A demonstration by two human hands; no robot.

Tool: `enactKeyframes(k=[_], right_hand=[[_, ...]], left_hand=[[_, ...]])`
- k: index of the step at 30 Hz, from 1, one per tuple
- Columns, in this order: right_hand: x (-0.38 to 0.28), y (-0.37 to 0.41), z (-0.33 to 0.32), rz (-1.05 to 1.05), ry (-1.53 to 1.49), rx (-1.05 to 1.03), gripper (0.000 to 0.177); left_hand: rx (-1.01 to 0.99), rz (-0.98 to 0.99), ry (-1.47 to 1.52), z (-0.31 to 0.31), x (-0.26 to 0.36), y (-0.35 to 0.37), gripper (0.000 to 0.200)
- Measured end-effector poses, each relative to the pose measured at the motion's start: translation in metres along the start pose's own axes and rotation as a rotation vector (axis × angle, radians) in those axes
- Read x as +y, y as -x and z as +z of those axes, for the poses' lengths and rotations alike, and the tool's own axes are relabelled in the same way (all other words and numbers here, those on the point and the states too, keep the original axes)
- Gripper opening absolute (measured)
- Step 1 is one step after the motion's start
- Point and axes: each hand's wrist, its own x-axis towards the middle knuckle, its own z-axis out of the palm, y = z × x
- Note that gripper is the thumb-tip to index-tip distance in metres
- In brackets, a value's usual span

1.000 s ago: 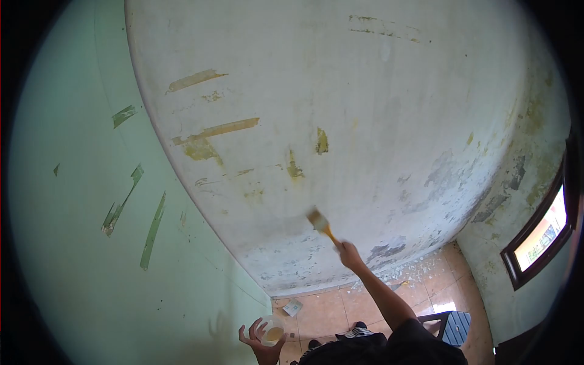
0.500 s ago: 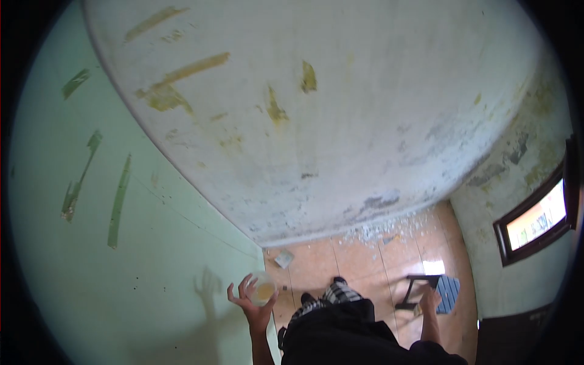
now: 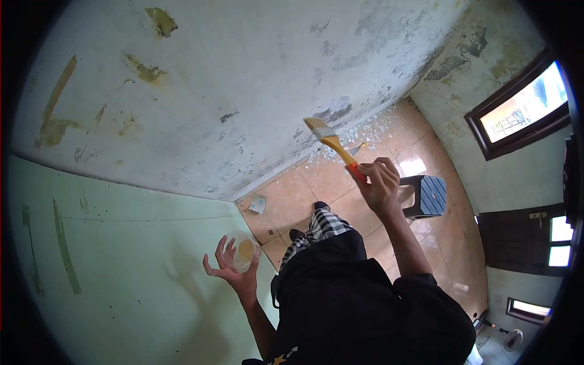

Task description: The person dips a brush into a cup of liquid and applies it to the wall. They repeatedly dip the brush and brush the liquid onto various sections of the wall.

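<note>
A paintbrush (image 3: 336,146) with a yellow handle, red-orange end and pale bristles is gripped by its handle in my right hand (image 3: 380,185). Its bristles point up and left, overlapping the peeling white wall (image 3: 261,91) in this view. My left hand (image 3: 236,274) holds a clear round plastic tub (image 3: 234,244) from its side and below, fingers curled round it. Some yellowish stuff (image 3: 246,250) lies inside the tub. Behind that hand is the green wall (image 3: 152,237), which carries its shadow.
A small stool (image 3: 431,196) with a blue ribbed top stands on the tiled floor (image 3: 292,194) at right. Paint flakes (image 3: 371,134) and a scraper (image 3: 359,148) lie along the wall's foot. A flat packet (image 3: 258,204) is near the corner. A dark-framed window (image 3: 517,106) and a dark door (image 3: 514,240) are on the right.
My right hand has risen from beside the stool, and the paintbrush now shows clearly in it. My view has turned to the right. The tub stays in my left hand.
</note>
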Motion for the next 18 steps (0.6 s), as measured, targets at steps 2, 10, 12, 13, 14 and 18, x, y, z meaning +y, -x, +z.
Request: enactKeyframes(k=[2, 10, 12, 13, 14, 18], right_hand=[[-0.011, -0.017, 0.000, -0.086, -0.046, 0.022, 0.031], [-0.023, -0.049, 0.008, -0.392, -0.186, 0.050, 0.017], [-0.026, -0.056, 0.006, -0.416, -0.203, 0.055, 0.020], [-0.028, -0.059, 0.007, -0.414, -0.227, 0.075, 0.023], [-0.030, -0.064, 0.008, -0.412, -0.252, 0.098, 0.027], [-0.037, -0.075, 0.015, -0.370, -0.339, 0.095, 0.034]], left_hand=[[0.005, 0.007, 0.012, 0.000, 0.001, 0.001, 0.116], [0.068, -0.038, 0.020, -0.001, 0.000, 0.012, 0.115], [0.079, -0.039, 0.011, -0.002, -0.001, 0.015, 0.115], [0.077, -0.031, 0.007, -0.003, -0.002, 0.016, 0.115], [0.077, -0.020, 0.003, -0.004, -0.002, 0.015, 0.115], [0.102, -0.022, -0.004, -0.004, -0.002, 0.013, 0.115]])
